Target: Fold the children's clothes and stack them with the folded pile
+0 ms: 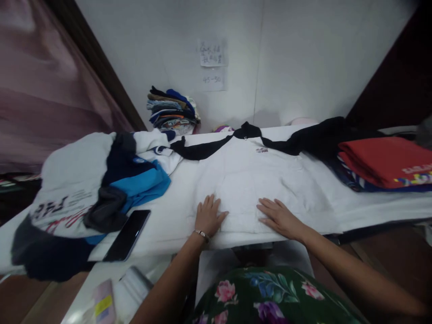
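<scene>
A white sweatshirt (249, 180) with black sleeves and a black collar lies spread flat on the white table (175, 225). My left hand (208, 216) rests flat on its lower hem, fingers stretched out, a thin bracelet on the wrist. My right hand (279, 217) lies flat on the hem a little to the right, fingers together and extended. Neither hand holds anything.
A heap of white, blue and dark garments (87, 189) lies at the left, with a black phone (127, 235) beside it. Folded red clothes (388, 162) are stacked at the right. A pile of folded clothes (172, 110) stands by the back wall.
</scene>
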Demonstrator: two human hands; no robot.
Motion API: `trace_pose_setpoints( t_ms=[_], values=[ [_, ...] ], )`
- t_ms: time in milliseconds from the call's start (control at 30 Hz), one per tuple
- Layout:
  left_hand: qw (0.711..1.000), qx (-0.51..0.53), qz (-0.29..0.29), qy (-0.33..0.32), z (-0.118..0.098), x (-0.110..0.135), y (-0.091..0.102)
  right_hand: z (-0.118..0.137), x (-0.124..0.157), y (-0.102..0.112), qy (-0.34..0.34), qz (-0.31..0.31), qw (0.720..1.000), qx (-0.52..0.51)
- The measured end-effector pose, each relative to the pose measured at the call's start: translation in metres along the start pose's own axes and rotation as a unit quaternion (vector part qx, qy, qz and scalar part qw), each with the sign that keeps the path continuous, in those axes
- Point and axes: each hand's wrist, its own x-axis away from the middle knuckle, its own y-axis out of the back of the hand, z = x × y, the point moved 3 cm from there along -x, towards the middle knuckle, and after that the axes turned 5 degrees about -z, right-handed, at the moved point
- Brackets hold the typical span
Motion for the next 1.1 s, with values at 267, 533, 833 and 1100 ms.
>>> trace_pose_setpoints(
  t_ms=[267,533,833,1100],
  values=[
    [0.999,-0.021,-0.011,-0.022,0.01,0.011,-0.012,-0.123,0.09,0.036,-0.275,-0.127,0.945,0.122],
    [0.999,-0.016,0.032,0.029,0.007,0.002,-0.011,-0.135,0.098,0.057,-0.404,-0.12,0.897,0.131],
    [0.998,-0.025,0.05,0.031,0.008,0.01,-0.009,-0.128,0.093,0.056,-0.421,-0.074,0.889,0.165],
    [0.999,0.004,0.03,0.032,-0.008,-0.008,-0.001,-0.132,0.045,0.074,-0.307,-0.125,0.921,0.206]
  ],
)
